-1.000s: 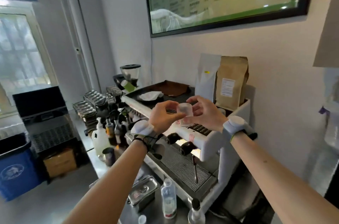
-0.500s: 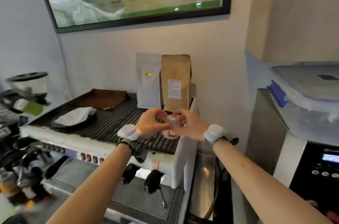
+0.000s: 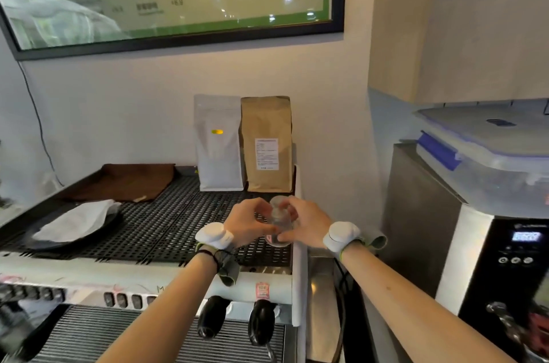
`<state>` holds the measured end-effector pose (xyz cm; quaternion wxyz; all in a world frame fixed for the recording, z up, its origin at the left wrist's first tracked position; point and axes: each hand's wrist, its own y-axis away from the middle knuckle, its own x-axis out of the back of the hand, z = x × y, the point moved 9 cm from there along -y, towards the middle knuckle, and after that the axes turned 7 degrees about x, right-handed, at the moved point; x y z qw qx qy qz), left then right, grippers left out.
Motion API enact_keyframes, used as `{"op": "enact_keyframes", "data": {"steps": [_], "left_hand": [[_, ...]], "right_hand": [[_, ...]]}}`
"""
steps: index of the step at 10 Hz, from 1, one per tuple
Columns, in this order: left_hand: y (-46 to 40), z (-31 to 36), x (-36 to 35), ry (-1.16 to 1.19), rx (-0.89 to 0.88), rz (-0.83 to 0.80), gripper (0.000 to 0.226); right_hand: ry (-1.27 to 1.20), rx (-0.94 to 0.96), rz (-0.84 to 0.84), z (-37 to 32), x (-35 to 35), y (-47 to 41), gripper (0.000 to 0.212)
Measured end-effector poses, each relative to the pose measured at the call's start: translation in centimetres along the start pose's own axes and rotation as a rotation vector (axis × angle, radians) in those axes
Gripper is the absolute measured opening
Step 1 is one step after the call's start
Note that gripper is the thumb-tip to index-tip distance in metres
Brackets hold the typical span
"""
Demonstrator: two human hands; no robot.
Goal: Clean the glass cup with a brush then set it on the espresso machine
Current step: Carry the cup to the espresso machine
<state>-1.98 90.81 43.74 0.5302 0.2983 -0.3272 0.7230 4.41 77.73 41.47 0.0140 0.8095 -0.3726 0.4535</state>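
Note:
A small clear glass cup [image 3: 279, 220] is held between both hands over the right front corner of the espresso machine's black perforated top [image 3: 166, 223]. It looks upside down, its wide rim low by my thumbs. My left hand [image 3: 245, 226] curls round its left side. My right hand [image 3: 306, 224] grips its right side, thumb at the lower rim. I cannot tell whether the cup touches the grate. No brush is in view.
A white bag [image 3: 218, 144] and a brown paper bag [image 3: 267, 144] stand at the back of the top. A brown cloth [image 3: 127, 181] and a dark plate with a white cloth [image 3: 77, 221] lie to the left. A steel machine with a plastic box [image 3: 487, 160] stands right.
The view has swung right and closer to the machine's top. Both hands have carried the cup down from chest height to just over the grate's right front corner.

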Motion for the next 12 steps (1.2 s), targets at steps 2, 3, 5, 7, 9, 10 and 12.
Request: {"op": "enact_keyframes", "data": {"steps": [2, 3, 5, 7, 9, 10, 12], "left_hand": [[0.3, -0.2, -0.2, 0.034, -0.009, -0.014, 0.05], [0.5, -0.2, -0.3, 0.044, -0.025, -0.042, 0.05], [0.1, -0.8, -0.7, 0.058, -0.028, -0.038, 0.049], [-0.1, -1.8, -1.4, 0.037, -0.021, -0.029, 0.049], [0.4, -2.3, -0.8, 0.053, 0.047, -0.001, 0.048], [0.8, -1.9, -0.2, 0.059, 0.064, 0.018, 0.048], [1.7, 0.0, 0.7, 0.14, 0.086, 0.014, 0.057]], "right_hand": [[0.099, -0.008, 0.004, -0.4, -0.2, 0.2, 0.076], [0.137, -0.008, -0.002, -0.5, -0.4, 0.4, 0.081], [0.144, -0.031, 0.025, -0.7, -0.3, 0.8, 0.081], [0.166, -0.012, 0.086, -1.2, -0.2, 1.7, 0.078], [0.129, -0.045, 0.061, -1.3, -0.3, 2.1, 0.084], [0.097, -0.069, 0.052, -1.2, 0.1, 2.7, 0.085], [0.069, -0.119, 0.021, -0.5, 2.8, 5.1, 0.095]]}}
